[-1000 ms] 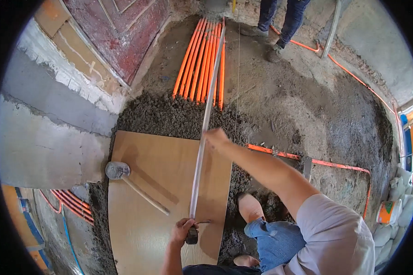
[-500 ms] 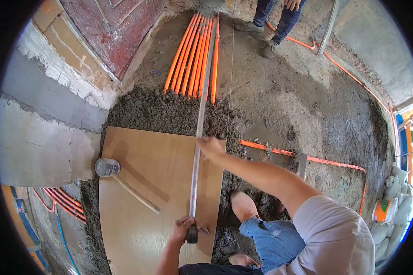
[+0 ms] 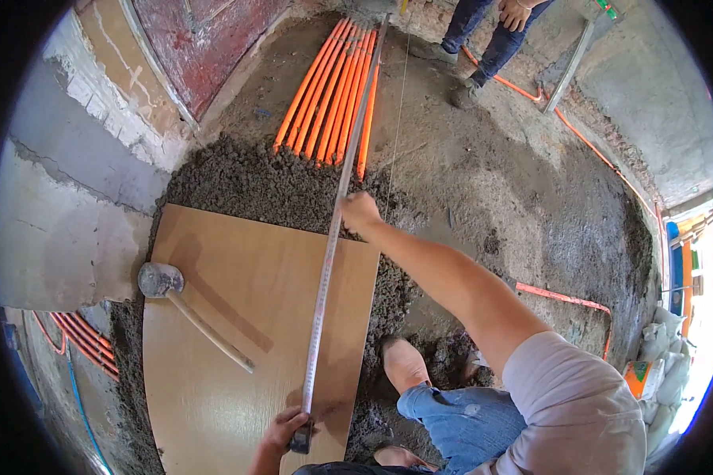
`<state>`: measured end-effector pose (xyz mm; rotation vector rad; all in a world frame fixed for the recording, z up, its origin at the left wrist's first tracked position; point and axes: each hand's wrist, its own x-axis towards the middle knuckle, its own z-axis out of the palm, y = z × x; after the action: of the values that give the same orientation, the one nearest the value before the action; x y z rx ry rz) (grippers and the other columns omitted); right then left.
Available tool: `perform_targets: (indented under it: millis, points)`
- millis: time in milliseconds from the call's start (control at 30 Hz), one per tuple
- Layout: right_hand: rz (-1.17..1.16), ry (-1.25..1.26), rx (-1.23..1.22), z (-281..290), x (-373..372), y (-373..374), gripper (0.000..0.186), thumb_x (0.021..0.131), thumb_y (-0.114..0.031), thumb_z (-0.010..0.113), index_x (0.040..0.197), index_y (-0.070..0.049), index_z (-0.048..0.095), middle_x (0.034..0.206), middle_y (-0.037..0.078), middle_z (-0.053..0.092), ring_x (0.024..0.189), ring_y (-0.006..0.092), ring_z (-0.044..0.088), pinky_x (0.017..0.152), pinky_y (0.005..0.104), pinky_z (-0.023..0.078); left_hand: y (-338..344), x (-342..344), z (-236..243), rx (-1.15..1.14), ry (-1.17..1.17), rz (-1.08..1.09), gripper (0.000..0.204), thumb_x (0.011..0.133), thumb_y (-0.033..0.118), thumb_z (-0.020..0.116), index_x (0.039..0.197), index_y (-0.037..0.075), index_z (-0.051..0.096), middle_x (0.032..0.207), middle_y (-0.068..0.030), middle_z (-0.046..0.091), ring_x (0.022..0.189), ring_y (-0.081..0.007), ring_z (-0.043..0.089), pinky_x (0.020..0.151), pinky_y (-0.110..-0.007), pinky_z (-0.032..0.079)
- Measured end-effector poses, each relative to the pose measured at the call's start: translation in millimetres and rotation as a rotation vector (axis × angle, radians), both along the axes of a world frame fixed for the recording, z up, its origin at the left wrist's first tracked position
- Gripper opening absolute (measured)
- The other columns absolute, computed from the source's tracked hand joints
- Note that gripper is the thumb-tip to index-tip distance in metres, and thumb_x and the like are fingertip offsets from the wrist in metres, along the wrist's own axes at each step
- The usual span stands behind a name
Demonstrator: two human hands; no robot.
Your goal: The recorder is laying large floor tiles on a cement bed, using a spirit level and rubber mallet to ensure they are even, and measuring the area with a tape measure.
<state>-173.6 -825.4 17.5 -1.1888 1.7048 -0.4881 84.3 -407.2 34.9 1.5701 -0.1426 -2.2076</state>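
Observation:
A tape measure's pale, marked blade [image 3: 318,313] runs straight from the near part of a wooden board [image 3: 214,380] across orange pipes [image 3: 333,95] at the far side. My left hand [image 3: 287,427] is closed around the blade's near end beside its dark case [image 3: 301,439], low over the board. Farther along, just past the board's far edge, my right hand [image 3: 360,212] is shut on the blade, its arm reaching in from the lower right. A mallet with a grey head [image 3: 161,280] and a pale wooden handle lies on the board, left of the tape.
Rough wet mortar [image 3: 238,178] surrounds the board. Another person's legs [image 3: 495,43] stand at the far side near a taut string [image 3: 400,111]. An orange pipe [image 3: 562,296] crosses the floor at right, near sacks [image 3: 673,380]. A broken wall [image 3: 63,229] rises at left.
My right hand has slid farther along the blade, beyond the board's edge. My left hand and the case have come nearer. The whole view has shifted a little; the mallet still lies on the board.

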Motion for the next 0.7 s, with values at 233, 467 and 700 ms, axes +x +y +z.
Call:
perform_targets:
  millis: [233, 467, 700]
  points:
    - [-0.233, -0.060, -0.036, -1, -7, -51, 0.025, 0.085, -0.022, 0.051, 0.081, 0.000, 0.064, 0.072, 0.014, 0.066, 0.058, 0.0251, 0.066, 0.051, 0.0363, 0.056, -29, -21, -18, -0.119, -0.051, -0.004, 0.017, 0.090, 0.018, 0.056, 0.090, 0.001, 0.060, 0.076, -0.0076, 0.061, 0.066, -0.0187, 0.062, 0.062, -0.031, 0.052]
    - [-0.190, -0.133, -0.021, -9, -25, -74, 0.022, 0.085, -0.018, 0.055, 0.084, 0.003, 0.063, 0.071, 0.013, 0.065, 0.056, 0.0201, 0.063, 0.047, 0.0320, 0.055, -102, -42, -14, -0.249, 0.119, 0.035, 0.017, 0.092, 0.014, 0.054, 0.086, 0.000, 0.060, 0.074, -0.0072, 0.061, 0.062, -0.0164, 0.060, 0.054, -0.028, 0.048]
    - [-0.171, -0.035, -0.028, 2, -30, -77, 0.024, 0.086, -0.019, 0.057, 0.086, 0.004, 0.064, 0.070, 0.014, 0.066, 0.055, 0.0202, 0.065, 0.044, 0.0308, 0.054, -128, -48, -20, -0.184, 0.130, 0.060, 0.012, 0.091, 0.012, 0.056, 0.093, 0.000, 0.060, 0.077, -0.0085, 0.063, 0.063, -0.0190, 0.063, 0.053, -0.030, 0.052]
